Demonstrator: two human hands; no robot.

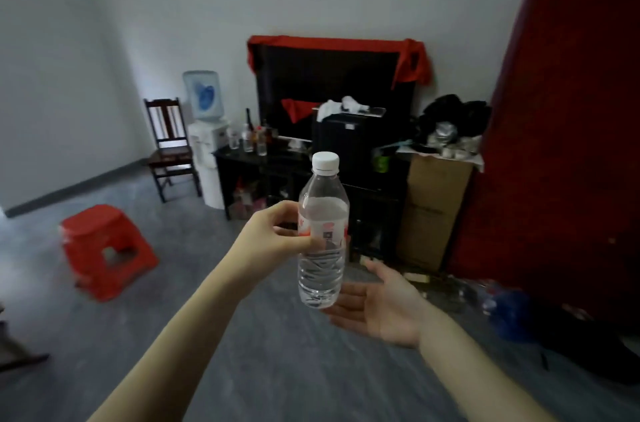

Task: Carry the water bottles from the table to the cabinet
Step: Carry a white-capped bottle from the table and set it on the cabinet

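A clear plastic water bottle with a white cap and a red-and-white label is held upright in mid-air at the centre of the head view. My left hand grips it around the label with curled fingers. My right hand lies palm up with straight fingers just under and behind the bottle's base; I cannot tell whether it touches the bottle. Ahead against the wall stands a low black cabinet with glasses and bottles on its top and a dark screen draped in red cloth behind it.
A red plastic stool stands on the grey floor at the left. A wooden chair and a water dispenser flank the cabinet. A cardboard box, a tall red-covered object and floor clutter fill the right.
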